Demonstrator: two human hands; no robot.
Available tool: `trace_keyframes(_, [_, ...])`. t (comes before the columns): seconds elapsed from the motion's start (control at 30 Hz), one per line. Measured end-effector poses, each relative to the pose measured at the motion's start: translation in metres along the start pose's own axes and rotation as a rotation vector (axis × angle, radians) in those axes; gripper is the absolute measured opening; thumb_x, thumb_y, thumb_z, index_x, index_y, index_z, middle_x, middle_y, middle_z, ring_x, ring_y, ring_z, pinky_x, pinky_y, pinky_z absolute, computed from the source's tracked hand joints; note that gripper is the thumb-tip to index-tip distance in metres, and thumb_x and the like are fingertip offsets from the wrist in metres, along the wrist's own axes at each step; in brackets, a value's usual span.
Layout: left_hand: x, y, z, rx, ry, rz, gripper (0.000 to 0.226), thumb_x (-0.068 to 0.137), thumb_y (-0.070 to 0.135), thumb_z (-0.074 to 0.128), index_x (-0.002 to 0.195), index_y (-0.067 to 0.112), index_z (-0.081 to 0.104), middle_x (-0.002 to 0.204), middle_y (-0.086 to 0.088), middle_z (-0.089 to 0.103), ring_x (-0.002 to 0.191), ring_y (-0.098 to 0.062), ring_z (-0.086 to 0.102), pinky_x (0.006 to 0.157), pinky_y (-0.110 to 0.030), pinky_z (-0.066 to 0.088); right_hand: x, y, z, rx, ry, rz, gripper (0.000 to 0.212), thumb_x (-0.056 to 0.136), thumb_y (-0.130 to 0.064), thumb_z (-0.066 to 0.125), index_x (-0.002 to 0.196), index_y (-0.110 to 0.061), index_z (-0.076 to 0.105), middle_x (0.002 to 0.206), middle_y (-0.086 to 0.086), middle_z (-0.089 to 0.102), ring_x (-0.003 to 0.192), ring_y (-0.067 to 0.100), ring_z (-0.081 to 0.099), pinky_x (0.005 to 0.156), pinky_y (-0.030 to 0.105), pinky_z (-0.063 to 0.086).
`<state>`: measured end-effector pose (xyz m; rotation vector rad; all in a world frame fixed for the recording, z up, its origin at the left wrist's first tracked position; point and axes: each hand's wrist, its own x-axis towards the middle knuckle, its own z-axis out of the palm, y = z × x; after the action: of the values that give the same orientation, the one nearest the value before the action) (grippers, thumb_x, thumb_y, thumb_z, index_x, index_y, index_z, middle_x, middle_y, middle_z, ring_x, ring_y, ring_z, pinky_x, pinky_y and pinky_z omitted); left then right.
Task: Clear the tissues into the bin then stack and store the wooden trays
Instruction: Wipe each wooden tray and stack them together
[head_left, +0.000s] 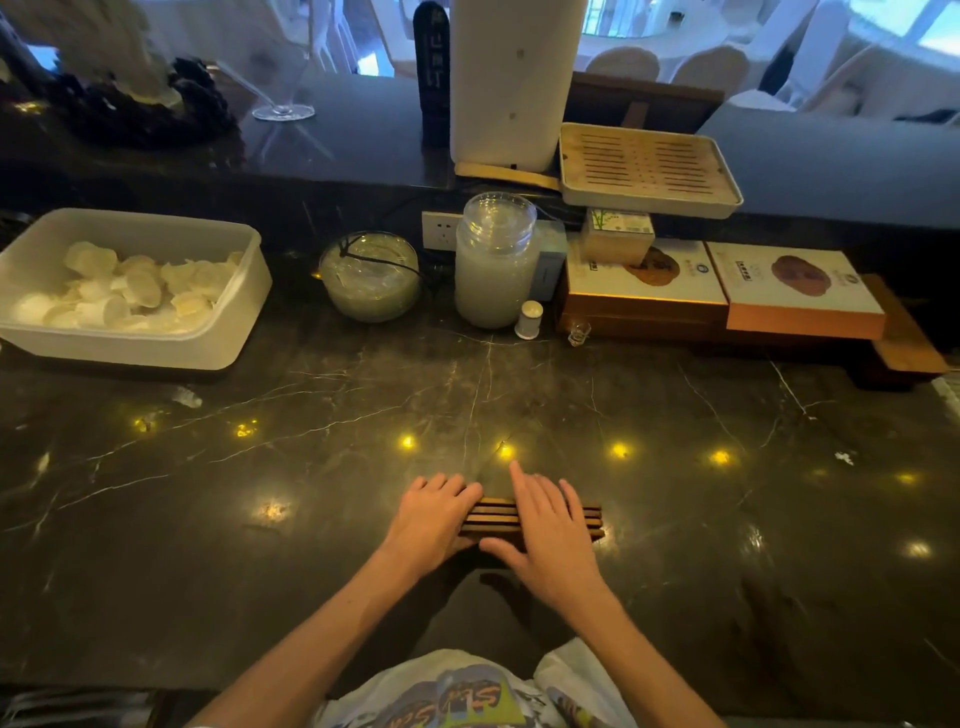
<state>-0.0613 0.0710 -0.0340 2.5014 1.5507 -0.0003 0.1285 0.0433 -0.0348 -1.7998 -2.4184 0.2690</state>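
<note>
A stack of thin dark wooden trays (589, 518) lies on the dark marble counter (260, 519) just in front of me. My left hand (428, 517) grips the stack's left end, fingers curled over its top. My right hand (545, 525) lies flat across the middle of the stack, fingers spread and thumb at the near edge. Only the right end and a strip between the hands show. A small white tissue scrap (187, 397) lies on the counter near the left, another scrap (844, 457) at the right.
A white plastic tub (228, 332) of pale round pieces stands at the left. Behind are a glass bowl (370, 278), a lidded glass jar (493, 260), a small white bottle (529, 319), boxed goods (644, 280) and a slatted tea tray (649, 169) on the raised ledge.
</note>
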Motion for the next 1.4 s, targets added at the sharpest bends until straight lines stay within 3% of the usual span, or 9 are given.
trace_keyframes(0.1, [-0.002, 0.001, 0.000, 0.009, 0.005, -0.003, 0.049, 0.084, 0.048, 0.061, 0.126, 0.029, 0.044, 0.124, 0.005, 0.055, 0.110, -0.017, 0.052, 0.091, -0.031, 0.038, -0.002, 0.008, 0.004, -0.001, 0.109, 0.016, 0.088, 0.088, -0.074, 0.032, 0.153, -0.017, 0.021, 0.152, 0.003, 0.039, 0.141, 0.022, 0.033, 0.118, 0.047, 0.024])
trace_keyframes(0.2, [0.001, 0.006, -0.001, -0.016, -0.039, -0.058, 0.053, 0.084, 0.047, 0.062, 0.129, 0.027, 0.043, 0.127, 0.003, 0.056, 0.115, -0.020, 0.053, 0.097, -0.034, 0.039, -0.002, 0.013, 0.008, -0.094, 0.078, -0.029, 0.078, 0.082, -0.070, 0.047, 0.141, -0.020, 0.043, 0.130, -0.002, 0.059, 0.121, 0.019, 0.054, 0.110, 0.042, 0.034])
trace_keyframes(0.33, [0.015, 0.020, -0.009, 0.065, -0.129, -0.097, 0.053, 0.083, 0.049, 0.064, 0.122, 0.018, 0.045, 0.121, -0.004, 0.062, 0.111, -0.027, 0.057, 0.094, -0.039, 0.039, 0.004, 0.012, 0.007, -0.131, 0.065, -0.018, 0.062, 0.076, -0.057, 0.066, 0.125, -0.021, 0.055, 0.112, -0.004, 0.064, 0.103, 0.019, 0.060, 0.097, 0.039, 0.044])
trace_keyframes(0.53, [0.003, -0.009, -0.002, -0.115, -0.063, -0.003, 0.047, 0.081, 0.058, 0.060, 0.115, 0.028, 0.046, 0.118, 0.006, 0.060, 0.110, -0.016, 0.058, 0.093, -0.036, 0.046, 0.001, 0.041, -0.001, -0.017, 0.031, -0.079, 0.050, 0.077, -0.056, 0.066, 0.118, -0.030, 0.056, 0.110, -0.012, 0.061, 0.102, 0.012, 0.057, 0.090, 0.030, 0.046])
trace_keyframes(0.67, [-0.012, -0.043, 0.005, -0.325, -0.036, 0.062, 0.045, 0.082, 0.054, 0.061, 0.121, 0.035, 0.051, 0.118, 0.013, 0.060, 0.110, -0.006, 0.055, 0.095, -0.025, 0.044, -0.006, 0.070, -0.008, 0.340, -0.012, -0.068, 0.049, 0.079, -0.049, 0.069, 0.122, -0.029, 0.057, 0.114, -0.015, 0.057, 0.107, 0.004, 0.050, 0.088, 0.027, 0.048])
trace_keyframes(0.8, [-0.016, -0.045, 0.011, -0.550, 0.032, 0.073, 0.044, 0.081, 0.052, 0.065, 0.119, 0.032, 0.052, 0.116, 0.014, 0.058, 0.106, 0.002, 0.052, 0.095, -0.026, 0.048, -0.012, 0.074, 0.004, 0.658, 0.024, 0.001, 0.056, 0.078, -0.035, 0.076, 0.128, -0.028, 0.052, 0.122, -0.016, 0.051, 0.115, 0.003, 0.050, 0.096, 0.021, 0.046])
trace_keyframes(0.97, [-0.035, -0.044, 0.037, -1.033, 0.169, -0.258, 0.054, 0.067, 0.047, 0.082, 0.109, 0.035, 0.051, 0.107, 0.007, 0.062, 0.099, -0.014, 0.064, 0.082, -0.033, 0.057, -0.025, 0.075, 0.028, 1.038, 0.037, 0.355, 0.061, 0.070, -0.026, 0.084, 0.122, -0.029, 0.051, 0.114, -0.009, 0.063, 0.109, 0.006, 0.061, 0.089, 0.020, 0.052])
trace_keyframes(1.2, [-0.043, -0.036, 0.068, -1.241, 0.184, -0.427, 0.062, 0.071, 0.030, 0.083, 0.120, 0.041, 0.046, 0.116, 0.011, 0.063, 0.114, -0.010, 0.061, 0.092, -0.027, 0.053, -0.029, 0.075, 0.055, 1.099, -0.047, 0.479, 0.049, 0.079, -0.015, 0.077, 0.121, -0.022, 0.053, 0.107, -0.023, 0.066, 0.105, -0.003, 0.061, 0.088, 0.012, 0.050])
trace_keyframes(1.4, [-0.035, -0.043, 0.070, -1.238, 0.113, -0.442, 0.057, 0.075, 0.019, 0.080, 0.113, 0.049, 0.050, 0.115, 0.015, 0.066, 0.112, -0.004, 0.062, 0.087, -0.010, 0.050, -0.025, 0.078, 0.057, 1.086, -0.050, 0.492, 0.049, 0.079, -0.015, 0.077, 0.120, -0.025, 0.053, 0.107, -0.017, 0.068, 0.105, -0.003, 0.062, 0.085, 0.008, 0.049])
